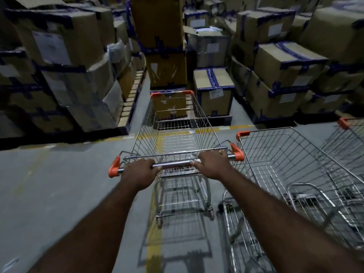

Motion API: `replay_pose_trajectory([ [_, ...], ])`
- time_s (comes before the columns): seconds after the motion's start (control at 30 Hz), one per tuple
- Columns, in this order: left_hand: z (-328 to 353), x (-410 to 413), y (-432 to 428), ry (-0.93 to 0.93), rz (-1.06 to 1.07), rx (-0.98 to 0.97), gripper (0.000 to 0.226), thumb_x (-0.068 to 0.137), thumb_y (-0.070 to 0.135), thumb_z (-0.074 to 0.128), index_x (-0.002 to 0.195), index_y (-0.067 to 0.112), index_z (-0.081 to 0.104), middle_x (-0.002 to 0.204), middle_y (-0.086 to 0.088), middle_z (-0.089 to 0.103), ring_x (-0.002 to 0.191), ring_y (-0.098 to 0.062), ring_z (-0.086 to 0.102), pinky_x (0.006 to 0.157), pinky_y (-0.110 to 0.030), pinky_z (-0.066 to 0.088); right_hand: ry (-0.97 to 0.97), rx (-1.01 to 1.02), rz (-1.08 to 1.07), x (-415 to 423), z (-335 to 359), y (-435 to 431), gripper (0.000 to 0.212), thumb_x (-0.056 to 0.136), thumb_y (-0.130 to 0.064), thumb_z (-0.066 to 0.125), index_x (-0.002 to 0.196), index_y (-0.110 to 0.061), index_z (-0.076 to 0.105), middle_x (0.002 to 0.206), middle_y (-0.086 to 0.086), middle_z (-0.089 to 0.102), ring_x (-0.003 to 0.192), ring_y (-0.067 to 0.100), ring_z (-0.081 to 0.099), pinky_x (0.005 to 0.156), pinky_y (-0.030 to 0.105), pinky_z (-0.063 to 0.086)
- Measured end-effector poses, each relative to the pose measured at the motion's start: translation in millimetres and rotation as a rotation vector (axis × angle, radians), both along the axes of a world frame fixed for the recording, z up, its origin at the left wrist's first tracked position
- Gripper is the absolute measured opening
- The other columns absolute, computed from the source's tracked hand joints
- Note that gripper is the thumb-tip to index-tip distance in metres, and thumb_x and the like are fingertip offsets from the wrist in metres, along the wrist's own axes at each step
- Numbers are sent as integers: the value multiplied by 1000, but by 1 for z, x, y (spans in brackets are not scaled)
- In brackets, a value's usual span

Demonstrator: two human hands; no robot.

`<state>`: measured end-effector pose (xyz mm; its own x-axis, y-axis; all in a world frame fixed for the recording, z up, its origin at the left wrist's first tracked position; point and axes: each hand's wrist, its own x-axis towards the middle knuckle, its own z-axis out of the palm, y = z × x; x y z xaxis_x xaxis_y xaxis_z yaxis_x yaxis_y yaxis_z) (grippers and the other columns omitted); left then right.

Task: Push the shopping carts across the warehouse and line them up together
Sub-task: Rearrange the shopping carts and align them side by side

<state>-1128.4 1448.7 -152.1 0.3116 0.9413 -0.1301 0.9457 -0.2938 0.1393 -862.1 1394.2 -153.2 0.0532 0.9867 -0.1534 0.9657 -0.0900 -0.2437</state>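
Grip on both sides: my left hand (140, 171) curls over the steel handle bar (175, 164) of the front cart (173, 125), and my right hand (213, 164) does the same further along it. Both are knuckles up, with the fingers wrapped down round the far side of the tube. A bare stretch of bar shows between the two hands. Just outside my left fingers sits an orange end cap (114, 168); just outside my right fingers sits its twin (237, 152).

The cart's wire basket runs straight ahead of my fingertips. Its far rim, with two orange corner pieces, lies near a tall stack of taped cardboard boxes (167, 66); I cannot tell whether they touch.

To the right of my right fingers stands a second cart (279, 152), just beside the one I hold and roughly parallel to it. Its orange front corner lies a little beyond my knuckles. A third cart (352, 134) shows past that one at the frame's edge.

A yellow floor line (155, 213) runs under the held cart, below my left wrist. More boxes on pallets rise beyond my left fingers (59, 66) and beyond the right ones (285, 66). The view is dim and slightly blurred.
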Motion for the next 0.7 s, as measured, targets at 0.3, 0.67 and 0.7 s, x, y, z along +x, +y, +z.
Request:
replay_pose_trajectory([
  [0.3, -8, -27, -24, 60, -23, 43, 58, 88, 78, 33, 99, 29, 63, 103, -1, 69, 100, -27, 63, 88, -41, 46, -31, -23, -35, -17, 9, -31, 70, 93, -76, 38, 131, -21, 60, 134, 6, 64, 129, 28, 53, 117, 61, 16],
  [0.67, -14, -55, -83, -14, -55, 64, 54, 91, 75, 36, 104, 30, 61, 109, -4, 68, 105, -30, 61, 96, -46, 42, -86, -2, -41, -42, 4, -90, 70, 91, -79, 35, 117, -21, 65, 116, 2, 68, 116, 25, 60, 115, 62, 20],
  [0.7, -14, -58, -89, -16, -57, 67, 51, 90, 75, 36, 100, 31, 59, 108, -4, 68, 103, -30, 61, 95, -46, 41, -87, 0, -41, -45, 4, -95, 71, 91, -79, 34, 116, -21, 64, 116, 2, 68, 116, 25, 60, 115, 62, 20],
])
